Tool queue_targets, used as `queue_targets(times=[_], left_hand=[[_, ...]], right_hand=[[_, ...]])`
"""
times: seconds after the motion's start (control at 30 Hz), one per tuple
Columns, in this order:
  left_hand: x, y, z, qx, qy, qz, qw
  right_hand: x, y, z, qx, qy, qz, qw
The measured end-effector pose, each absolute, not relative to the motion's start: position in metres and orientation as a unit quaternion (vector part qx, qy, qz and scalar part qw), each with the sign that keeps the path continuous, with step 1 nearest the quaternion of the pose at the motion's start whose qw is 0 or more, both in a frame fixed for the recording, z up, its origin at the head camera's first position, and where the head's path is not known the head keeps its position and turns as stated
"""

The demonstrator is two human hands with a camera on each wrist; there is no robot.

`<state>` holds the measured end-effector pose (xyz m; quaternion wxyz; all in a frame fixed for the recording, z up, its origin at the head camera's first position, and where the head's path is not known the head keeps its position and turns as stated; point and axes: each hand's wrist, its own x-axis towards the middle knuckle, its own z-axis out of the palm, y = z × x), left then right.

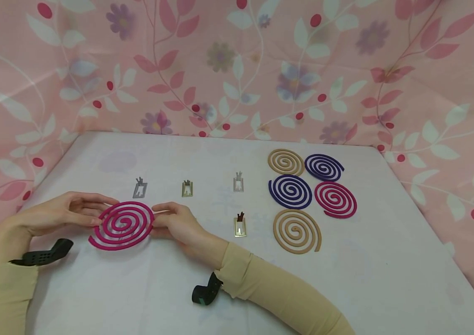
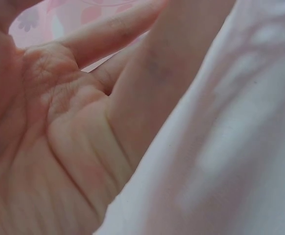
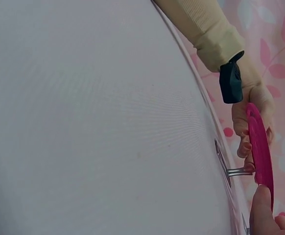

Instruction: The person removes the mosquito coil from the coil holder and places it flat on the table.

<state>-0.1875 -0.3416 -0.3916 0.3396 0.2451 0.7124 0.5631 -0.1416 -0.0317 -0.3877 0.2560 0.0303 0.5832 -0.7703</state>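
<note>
A magenta mosquito coil is held up between both hands at the left of the table. My left hand pinches its left edge, thumb at the rim. The fingers of my right hand pinch the right edge. Seen side-on in the right wrist view, the coil is raised above the tabletop, with the left hand at its far side. The left wrist view shows the left palm, but the coil is out of sight there. Just behind the coil stands a silver metal coil stand.
A brass stand, a silver stand and another brass stand sit mid-table. To their right lie tan coils, dark blue coils and a magenta coil. Behind the white table hangs floral pink cloth.
</note>
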Motion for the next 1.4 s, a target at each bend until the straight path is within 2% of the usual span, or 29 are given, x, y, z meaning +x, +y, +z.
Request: queue_targets(times=[0.2,0.87,1.4], left_hand=[[-0.186,-0.342,-0.389,0.234,0.732,0.552,0.326],[-0.185,-0.329,-0.379,0.168,0.782,0.562,0.210],[-0.190,-0.310,-0.374,0.145,0.742,0.629,0.179]], right_hand=[[-0.142,-0.032,-0.386,0.033,0.582,-0.772,0.254],[-0.153,-0.017,-0.366,0.036,0.515,-0.821,0.242],[-0.167,0.000,-0.353,0.055,0.478,-0.845,0.236]])
